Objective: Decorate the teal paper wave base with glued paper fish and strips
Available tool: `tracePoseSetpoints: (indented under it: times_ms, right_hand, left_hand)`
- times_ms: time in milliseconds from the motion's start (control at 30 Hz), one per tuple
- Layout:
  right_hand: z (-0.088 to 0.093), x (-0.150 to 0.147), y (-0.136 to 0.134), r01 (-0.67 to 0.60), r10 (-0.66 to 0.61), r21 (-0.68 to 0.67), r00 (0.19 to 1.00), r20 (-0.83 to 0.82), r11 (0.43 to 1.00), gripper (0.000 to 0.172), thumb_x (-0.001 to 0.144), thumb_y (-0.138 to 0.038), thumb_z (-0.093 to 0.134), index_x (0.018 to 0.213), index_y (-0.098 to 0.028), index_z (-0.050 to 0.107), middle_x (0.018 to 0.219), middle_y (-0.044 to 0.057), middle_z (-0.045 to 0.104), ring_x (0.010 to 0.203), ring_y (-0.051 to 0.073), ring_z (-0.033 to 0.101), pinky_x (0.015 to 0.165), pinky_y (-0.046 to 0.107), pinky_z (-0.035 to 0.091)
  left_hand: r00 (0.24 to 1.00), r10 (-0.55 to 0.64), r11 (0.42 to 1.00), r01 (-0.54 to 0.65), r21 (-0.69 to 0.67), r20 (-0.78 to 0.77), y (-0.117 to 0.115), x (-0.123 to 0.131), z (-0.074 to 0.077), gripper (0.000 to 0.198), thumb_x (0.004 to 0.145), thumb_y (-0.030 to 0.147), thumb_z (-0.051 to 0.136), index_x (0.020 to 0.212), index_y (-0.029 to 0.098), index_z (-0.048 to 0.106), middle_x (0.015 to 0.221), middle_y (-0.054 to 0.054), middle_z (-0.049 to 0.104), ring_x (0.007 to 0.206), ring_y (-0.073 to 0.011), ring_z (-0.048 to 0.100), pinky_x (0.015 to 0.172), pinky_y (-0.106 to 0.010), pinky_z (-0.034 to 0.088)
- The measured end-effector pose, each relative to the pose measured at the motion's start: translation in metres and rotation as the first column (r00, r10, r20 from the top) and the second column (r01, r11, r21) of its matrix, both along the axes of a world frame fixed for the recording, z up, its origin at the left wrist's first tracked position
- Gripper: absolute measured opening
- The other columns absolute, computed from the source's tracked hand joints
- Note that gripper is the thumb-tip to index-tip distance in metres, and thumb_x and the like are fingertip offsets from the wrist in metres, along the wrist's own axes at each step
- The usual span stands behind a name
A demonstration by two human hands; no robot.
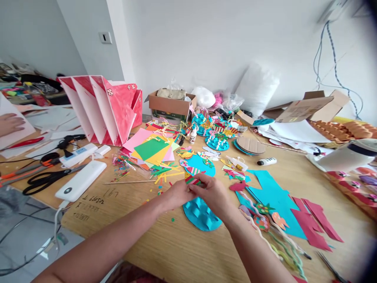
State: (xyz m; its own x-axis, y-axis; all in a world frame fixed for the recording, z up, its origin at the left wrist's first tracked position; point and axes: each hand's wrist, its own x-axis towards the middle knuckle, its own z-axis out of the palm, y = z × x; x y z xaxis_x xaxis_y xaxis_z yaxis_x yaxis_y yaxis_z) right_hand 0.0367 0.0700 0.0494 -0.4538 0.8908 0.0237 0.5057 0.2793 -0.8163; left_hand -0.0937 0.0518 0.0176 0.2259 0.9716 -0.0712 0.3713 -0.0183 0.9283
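Left hand (178,193) and right hand (212,192) meet at a striped paper piece (193,180), just below the frame's centre.
Fingers of both hands are clamped on it, above a blue disc (203,220) bearing paper loops; red paper pieces (312,232) lie lower right, black-handled scissors (59,174) on the bench (112,220) at left.

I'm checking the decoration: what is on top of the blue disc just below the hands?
Raised blue strips stand on the visible part of the blue disc. The right hand covers part of its far side; whatever lies there cannot be seen.
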Motion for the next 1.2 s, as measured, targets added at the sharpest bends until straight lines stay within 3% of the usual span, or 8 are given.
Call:
tracePoseSetpoints:
  times_ms: [133,233,333,433,567,700,1033,1200]
  right_hand:
    - [0.003,0.005,0.006,0.01,-0.01,0.013,0.999,0.031,1.0,0.014,0.07,-0.026,0.051,0.074,-0.019,0.061,0.062,-0.003,0.059,0.056,0.011,0.05,0.048,0.02,0.033]
    - [0.004,0.008,0.008,0.011,-0.013,0.03,0.998,0.067,0.999,0.015,0.07,-0.028,0.051,0.074,-0.018,0.062,0.062,-0.003,0.058,0.058,0.011,0.05,0.048,0.02,0.032]
    - [0.004,0.008,0.006,0.002,-0.005,0.036,0.996,0.093,0.999,0.016,0.072,-0.028,0.05,0.077,-0.019,0.062,0.064,-0.003,0.059,0.059,0.011,0.051,0.051,0.02,0.033]
    - [0.007,0.004,0.0,0.002,-0.011,0.052,0.986,0.164,0.999,0.016,0.072,-0.027,0.05,0.078,-0.019,0.062,0.064,-0.003,0.06,0.059,0.011,0.051,0.051,0.019,0.034]
    - [0.012,-0.001,-0.007,0.017,-0.039,0.075,0.954,0.297,0.997,0.013,0.072,-0.024,0.05,0.075,-0.019,0.062,0.059,-0.003,0.059,0.052,0.01,0.05,0.047,0.019,0.03]
    - [0.005,-0.004,-0.007,-0.022,-0.019,0.117,0.941,0.339,0.993,0.013,0.073,-0.023,0.05,0.076,-0.02,0.062,0.062,-0.001,0.061,0.056,0.011,0.051,0.049,0.02,0.03]
    - [-0.007,-0.006,-0.003,-0.083,0.033,0.134,0.94,0.34,0.987,0.012,0.075,-0.023,0.047,0.072,-0.02,0.058,0.063,0.0,0.061,0.058,0.012,0.053,0.052,0.021,0.032]
    - [-0.008,-0.005,-0.002,-0.087,0.036,0.135,0.94,0.338,0.987,0.011,0.075,-0.023,0.047,0.07,-0.019,0.057,0.062,0.001,0.06,0.057,0.012,0.051,0.051,0.021,0.031]
  left_hand:
    - [0.995,0.009,0.999,-0.004,0.04,-0.1,-0.001,-0.021,-0.014,0.022,0.069,0.019,0.059,0.09,0.014,0.061,0.081,0.0,0.061,0.072,-0.0141,0.056,0.064,-0.023,0.044]
    - [0.97,0.07,0.976,-0.019,0.217,-0.232,-0.004,-0.034,-0.021,0.01,0.074,0.013,0.054,0.077,0.015,0.063,0.076,0.0,0.061,0.072,-0.0128,0.056,0.066,-0.022,0.043]
    - [0.9,0.101,0.906,0.093,0.413,-0.424,-0.013,-0.04,-0.026,0.014,0.077,0.011,0.052,0.072,0.015,0.064,0.074,-0.002,0.061,0.074,-0.0141,0.055,0.07,-0.025,0.042]
    - [0.817,0.098,0.844,0.235,0.483,-0.568,-0.025,-0.041,-0.03,0.016,0.081,0.013,0.05,0.078,0.016,0.065,0.077,-0.003,0.061,0.078,-0.0156,0.052,0.073,-0.027,0.042]
    - [0.764,0.091,0.819,0.307,0.485,-0.638,-0.037,-0.041,-0.032,0.017,0.081,0.013,0.05,0.091,0.017,0.063,0.085,-0.004,0.061,0.086,-0.0167,0.049,0.078,-0.028,0.042]
    - [0.728,0.087,0.813,0.343,0.47,-0.681,-0.041,-0.039,-0.034,0.019,0.083,0.015,0.048,0.096,0.015,0.061,0.091,-0.005,0.06,0.089,-0.0173,0.048,0.081,-0.03,0.041]
    - [0.663,0.03,0.795,0.437,0.42,-0.748,-0.039,-0.033,-0.041,0.022,0.086,0.018,0.04,0.103,0.016,0.055,0.105,-0.006,0.056,0.097,-0.0186,0.045,0.086,-0.032,0.038]
    - [0.637,0.027,0.82,0.427,0.382,-0.77,-0.039,-0.029,-0.039,0.022,0.086,0.017,0.041,0.104,0.016,0.053,0.104,-0.005,0.057,0.098,-0.0183,0.045,0.086,-0.031,0.038]
